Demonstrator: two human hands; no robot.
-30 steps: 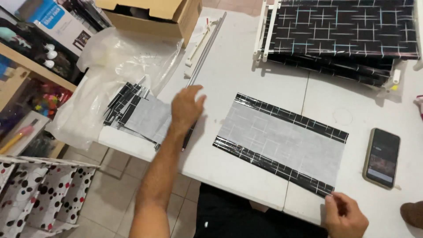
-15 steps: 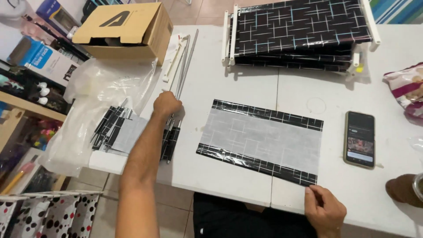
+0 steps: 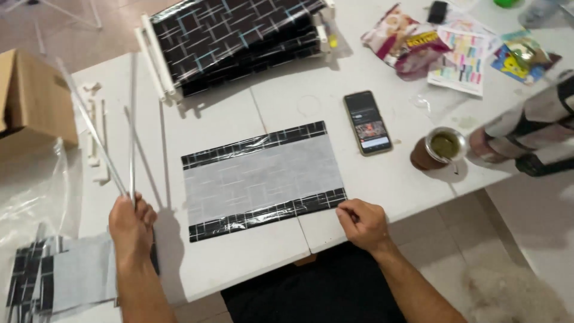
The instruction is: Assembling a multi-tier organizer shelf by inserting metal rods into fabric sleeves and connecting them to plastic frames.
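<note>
On white desk (image 3: 251, 263) | left hand (image 3: 131, 224) closed around thin metal rods (image 3: 110, 149) | right hand (image 3: 362, 222) curled, pinching corner of black-edged grey fabric panel (image 3: 263, 179)

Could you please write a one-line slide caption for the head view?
Left hand lifts thin metal rods; right hand pins the fabric panel on the white table.
</note>
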